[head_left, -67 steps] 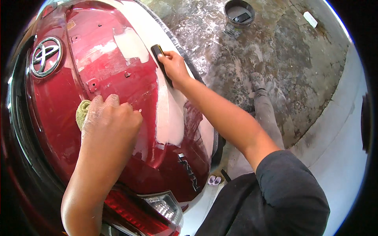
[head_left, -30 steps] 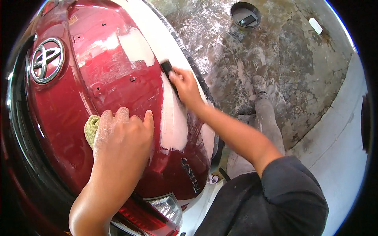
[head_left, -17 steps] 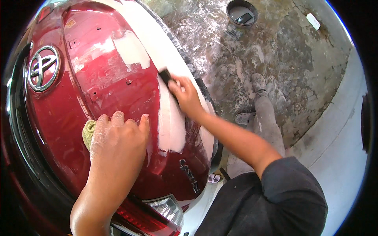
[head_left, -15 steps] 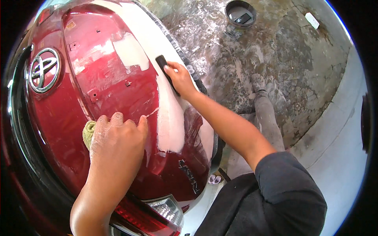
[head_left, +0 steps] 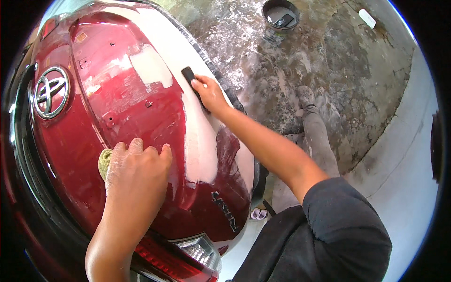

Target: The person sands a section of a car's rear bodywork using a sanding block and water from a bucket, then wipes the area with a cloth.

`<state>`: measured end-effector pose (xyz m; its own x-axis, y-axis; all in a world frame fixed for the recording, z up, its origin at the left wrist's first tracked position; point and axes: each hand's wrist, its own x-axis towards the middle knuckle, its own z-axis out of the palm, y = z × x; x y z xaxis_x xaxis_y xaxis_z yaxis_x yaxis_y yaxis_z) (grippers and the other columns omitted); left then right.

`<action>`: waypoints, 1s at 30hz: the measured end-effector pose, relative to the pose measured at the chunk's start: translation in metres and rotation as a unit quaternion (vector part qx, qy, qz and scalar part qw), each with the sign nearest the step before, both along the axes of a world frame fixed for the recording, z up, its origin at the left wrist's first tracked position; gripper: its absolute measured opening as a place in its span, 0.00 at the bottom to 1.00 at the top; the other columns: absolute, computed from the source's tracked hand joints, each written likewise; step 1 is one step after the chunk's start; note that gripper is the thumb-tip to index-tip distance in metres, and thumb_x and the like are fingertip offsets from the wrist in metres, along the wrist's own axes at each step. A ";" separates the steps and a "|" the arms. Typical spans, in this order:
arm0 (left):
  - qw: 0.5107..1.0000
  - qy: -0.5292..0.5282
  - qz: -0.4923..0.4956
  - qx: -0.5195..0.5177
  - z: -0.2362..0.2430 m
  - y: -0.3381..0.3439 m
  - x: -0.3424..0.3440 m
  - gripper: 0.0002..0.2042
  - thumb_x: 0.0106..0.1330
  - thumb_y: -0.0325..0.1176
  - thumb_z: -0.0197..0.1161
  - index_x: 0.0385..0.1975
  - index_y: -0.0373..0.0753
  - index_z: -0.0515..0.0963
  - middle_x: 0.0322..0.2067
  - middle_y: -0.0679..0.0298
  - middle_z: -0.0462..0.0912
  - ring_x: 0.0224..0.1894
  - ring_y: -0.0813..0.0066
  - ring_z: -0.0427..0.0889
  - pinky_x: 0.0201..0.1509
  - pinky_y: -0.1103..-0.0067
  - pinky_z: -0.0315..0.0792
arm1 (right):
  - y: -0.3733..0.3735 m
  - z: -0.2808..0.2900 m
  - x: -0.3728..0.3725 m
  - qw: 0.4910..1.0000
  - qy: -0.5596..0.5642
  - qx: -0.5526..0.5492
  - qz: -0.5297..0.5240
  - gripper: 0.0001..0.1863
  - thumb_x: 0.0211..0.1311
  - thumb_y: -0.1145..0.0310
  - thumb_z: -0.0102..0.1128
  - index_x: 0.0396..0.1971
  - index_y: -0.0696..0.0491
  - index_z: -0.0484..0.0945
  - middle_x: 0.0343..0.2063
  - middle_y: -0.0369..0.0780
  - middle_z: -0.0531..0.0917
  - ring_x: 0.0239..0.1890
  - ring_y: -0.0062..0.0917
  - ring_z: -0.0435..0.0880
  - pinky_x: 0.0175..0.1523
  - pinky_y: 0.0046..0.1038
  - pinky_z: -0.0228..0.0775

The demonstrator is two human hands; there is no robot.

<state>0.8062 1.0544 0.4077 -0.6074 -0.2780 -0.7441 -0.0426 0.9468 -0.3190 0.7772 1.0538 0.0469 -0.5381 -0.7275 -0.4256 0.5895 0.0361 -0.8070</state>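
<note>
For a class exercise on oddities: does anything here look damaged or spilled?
Yes. The dark red car panel looks damaged: small holes and ragged pale patches interrupt its paint, some near the black rectangular block in the right hand. Around the round black bucket, the grey floor looks spilled on: shiny, with whitish smears.

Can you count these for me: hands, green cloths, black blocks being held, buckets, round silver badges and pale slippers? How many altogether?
Hands: 2, the left hand and the right hand
Green cloth: 1
Held black block: 1
Bucket: 1
Round silver badge: 1
Pale slippers: 2
Total: 8
</note>
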 end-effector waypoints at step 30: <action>1.000 0.003 0.009 0.018 0.007 0.002 0.013 0.03 0.61 0.28 0.65 0.33 0.41 0.83 0.31 0.60 0.84 0.42 0.58 0.84 0.47 0.63 0.75 | 0.108 0.060 0.071 0.989 0.140 -0.034 0.030 0.22 0.75 0.66 0.65 0.64 0.57 0.79 0.51 0.43 0.82 0.53 0.28 0.79 0.60 0.29 0.70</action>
